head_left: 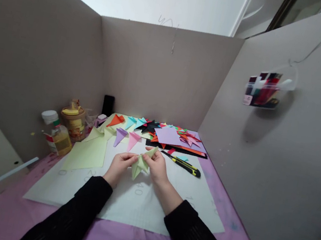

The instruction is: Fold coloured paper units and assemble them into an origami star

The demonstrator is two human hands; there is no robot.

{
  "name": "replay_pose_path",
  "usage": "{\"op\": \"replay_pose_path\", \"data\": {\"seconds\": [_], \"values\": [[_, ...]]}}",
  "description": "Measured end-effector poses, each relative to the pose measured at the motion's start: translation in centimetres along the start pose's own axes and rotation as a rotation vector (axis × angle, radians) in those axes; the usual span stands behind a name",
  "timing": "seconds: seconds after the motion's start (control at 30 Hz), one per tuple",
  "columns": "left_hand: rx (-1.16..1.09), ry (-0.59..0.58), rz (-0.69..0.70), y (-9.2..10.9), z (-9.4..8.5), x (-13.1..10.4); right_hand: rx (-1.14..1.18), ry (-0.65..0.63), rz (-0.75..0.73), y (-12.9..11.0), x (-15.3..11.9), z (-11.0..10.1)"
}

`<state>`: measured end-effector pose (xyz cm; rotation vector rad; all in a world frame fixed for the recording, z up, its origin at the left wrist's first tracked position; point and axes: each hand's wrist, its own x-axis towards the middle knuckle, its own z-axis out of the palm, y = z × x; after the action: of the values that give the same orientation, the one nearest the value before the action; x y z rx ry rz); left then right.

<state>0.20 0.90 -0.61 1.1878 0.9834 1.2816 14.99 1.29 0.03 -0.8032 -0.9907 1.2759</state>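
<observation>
Two hands at a purple-covered tabletop (15, 210); places are given relative to the white sheet (69, 193). Above the middle of the white sheet, a folded light-green paper (142, 164) is pinched by both hands: the grip of the left hand (121, 165) is closed on its left side, that of the right hand (158, 167) on its upper right. Some fingertips and the paper's rear folds are hidden; both sleeves (84, 199) are cut off below. Numbers printed on the white sheet are faint. On its left part lies a flat green square (87, 154); on its right, a utility knife (186, 166). Along its far edge, coloured paper pieces (151, 127) overlap, their number hard to make out. Beyond its left edge: a bottle (62, 142) holding yellow liquid; a white-capped jar (50, 115), its body largely hidden; a tub (78, 124), contents indistinct. High to its right, a clear holder (292, 79) contains printed cards (263, 91), blurred.
</observation>
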Motion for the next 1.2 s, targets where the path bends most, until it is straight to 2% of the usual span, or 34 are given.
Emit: {"op": "replay_pose_path", "data": {"seconds": [0.13, 0.23, 0.43, 1.0, 1.1, 1.2], "values": [[0.036, 0.139, 0.072, 0.07, 0.45, -0.27, 0.031, 0.026, -0.004, 0.36, 0.0, 0.15], [0.098, 0.184, 0.127, 0.21, 0.62, -0.46, 0.047, 0.044, -0.006, 0.68, 0.06, 0.16], [0.206, 0.172, 0.168, 0.53, 0.53, -0.6, 0.065, 0.033, -0.008, 0.9, 0.21, -0.01], [0.27, 0.084, 0.177, 0.5, 0.52, -0.6, 0.005, 0.037, -0.001, 0.37, 0.21, -0.04], [0.249, 0.082, 0.142, 0.51, 0.53, -0.56, -0.009, 0.002, 0.013, 0.29, 0.28, -0.21], [0.163, 0.117, 0.097, 0.43, 0.46, -0.42, -0.01, -0.097, 0.026, 0.2, 0.27, -0.33]]}}
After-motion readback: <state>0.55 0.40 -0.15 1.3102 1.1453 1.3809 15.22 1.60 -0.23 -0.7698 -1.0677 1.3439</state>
